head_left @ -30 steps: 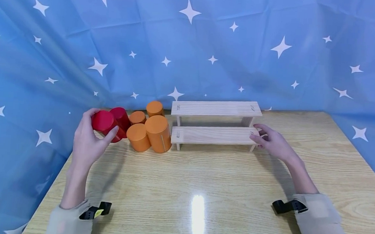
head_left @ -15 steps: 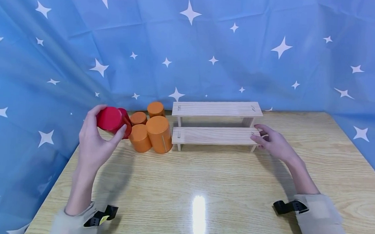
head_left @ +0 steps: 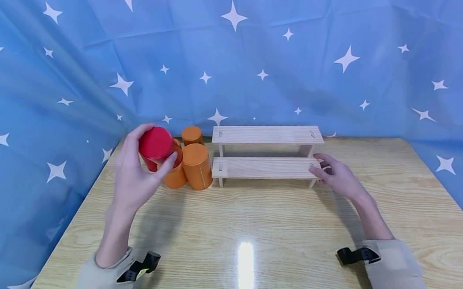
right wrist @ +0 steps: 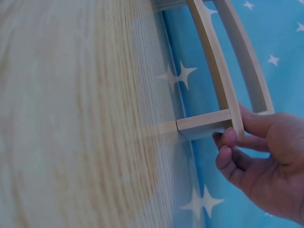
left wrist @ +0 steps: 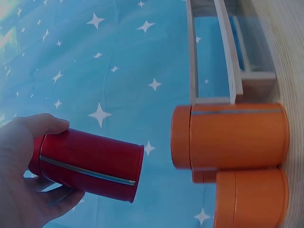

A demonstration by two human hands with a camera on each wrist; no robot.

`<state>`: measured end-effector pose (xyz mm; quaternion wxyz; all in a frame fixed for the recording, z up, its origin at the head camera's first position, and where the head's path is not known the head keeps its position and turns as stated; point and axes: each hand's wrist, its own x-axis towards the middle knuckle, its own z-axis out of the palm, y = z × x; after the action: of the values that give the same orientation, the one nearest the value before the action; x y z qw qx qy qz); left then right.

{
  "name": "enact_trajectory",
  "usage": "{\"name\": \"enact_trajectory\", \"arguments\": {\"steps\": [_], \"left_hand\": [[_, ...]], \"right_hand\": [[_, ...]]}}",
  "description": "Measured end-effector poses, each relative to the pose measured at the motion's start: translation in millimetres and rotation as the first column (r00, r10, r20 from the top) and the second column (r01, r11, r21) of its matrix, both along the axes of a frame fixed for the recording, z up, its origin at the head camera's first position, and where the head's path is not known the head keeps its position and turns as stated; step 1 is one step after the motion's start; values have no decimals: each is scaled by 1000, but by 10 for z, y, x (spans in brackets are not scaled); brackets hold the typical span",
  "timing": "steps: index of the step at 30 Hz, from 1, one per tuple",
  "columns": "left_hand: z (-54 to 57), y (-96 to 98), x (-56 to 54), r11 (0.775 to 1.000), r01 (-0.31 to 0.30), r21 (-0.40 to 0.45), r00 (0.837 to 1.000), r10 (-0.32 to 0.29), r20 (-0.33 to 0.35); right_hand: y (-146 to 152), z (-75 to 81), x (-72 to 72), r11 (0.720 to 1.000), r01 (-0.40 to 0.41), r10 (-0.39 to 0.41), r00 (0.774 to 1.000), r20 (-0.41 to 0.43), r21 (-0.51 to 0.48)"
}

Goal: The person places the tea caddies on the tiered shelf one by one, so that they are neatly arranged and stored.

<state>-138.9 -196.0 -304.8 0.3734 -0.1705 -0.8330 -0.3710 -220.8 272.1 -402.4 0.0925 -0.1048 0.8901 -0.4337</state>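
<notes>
My left hand (head_left: 133, 185) grips a red cylindrical canister (head_left: 157, 143) round its lidded end, holding it off the table. In the left wrist view the same red canister (left wrist: 95, 164) lies tilted between thumb and fingers, a pale stripe along its side. Part of a second red canister (head_left: 149, 164) shows behind it. Several orange canisters stand close by, among them a tall one (head_left: 196, 166) and a shorter one (head_left: 175, 179), partly hidden. My right hand (head_left: 337, 179) pinches the right end of the lower board of a two-tier wooden shelf (head_left: 266, 168); the right wrist view shows curled fingers (right wrist: 228, 164) there.
The upper board (head_left: 268, 134) of the shelf stands behind the lower one, against a blue star-patterned cloth (head_left: 236, 65). A wood-grain table (head_left: 218, 232) runs out in front, with a bright reflection on it.
My left hand has lifted the red canister and carried it rightward, past the second red one and in front of the orange group. My right hand stays on the shelf's end.
</notes>
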Motion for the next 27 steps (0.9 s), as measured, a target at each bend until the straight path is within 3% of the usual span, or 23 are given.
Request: {"name": "enact_trajectory", "arguments": {"steps": [14, 20, 27], "left_hand": [[10, 426, -172, 986, 147, 84, 985, -154, 78], [-106, 694, -276, 975, 219, 32, 973, -221, 62], [-257, 981, -342, 962, 272, 1, 954, -270, 134]], "right_hand": [[3, 7, 1, 1000, 2, -2, 1000, -1, 0], [-6, -5, -3, 1000, 2, -2, 1000, 9, -23], [11, -22, -7, 1000, 13, -13, 1000, 12, -23]]}}
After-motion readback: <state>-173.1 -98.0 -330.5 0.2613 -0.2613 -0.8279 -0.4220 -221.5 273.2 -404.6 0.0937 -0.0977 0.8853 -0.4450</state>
